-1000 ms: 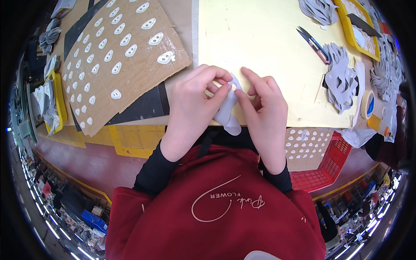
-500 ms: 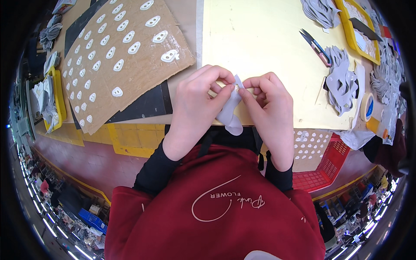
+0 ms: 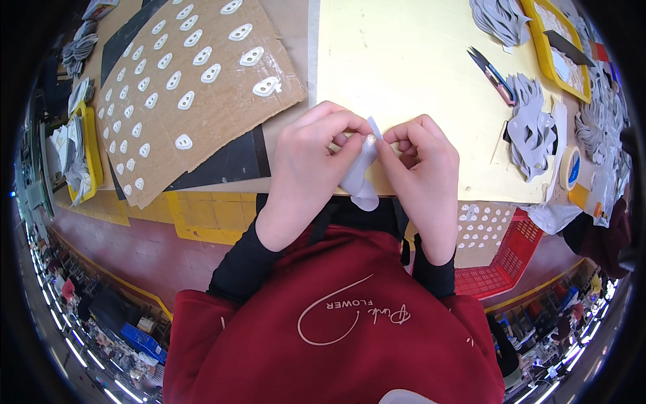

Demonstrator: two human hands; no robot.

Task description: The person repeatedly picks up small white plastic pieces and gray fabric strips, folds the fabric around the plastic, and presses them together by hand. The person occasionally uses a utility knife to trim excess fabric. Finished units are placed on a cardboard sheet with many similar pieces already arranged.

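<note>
**Both hands pinch a pale fabric piece at the counter's near edge**

Head view: The left hand (image 3: pixel 306 168) and the right hand (image 3: pixel 422 168) meet over the near edge of the counter (image 3: pixel 296 27), fingertips together on a small pale grey-white fabric piece (image 3: pixel 358 176). Each grip is narrow, closed on the piece's upper end. The piece looks soft and limp: a thin corner sticks up between the fingertips, and a rounded lobe hangs down below the hands, just off the counter's edge. It is plain, with no visible marking.

Under the hands lies a pale yellow cutting mat (image 3: pixel 404 60). To the left, a brown cardboard sheet (image 3: pixel 215 108) carries rows of small white oval pieces (image 3: pixel 183 141), each with two holes. To the right, well apart from the hands, lie thread snips (image 3: pixel 492 74), a heap of grey fabric cut-outs (image 3: pixel 531 128) and a roll of tape (image 3: pixel 569 168). A yellow tray (image 3: pixel 587 74) sits far right. A red crate (image 3: pixel 501 266) stands below the counter.
</note>
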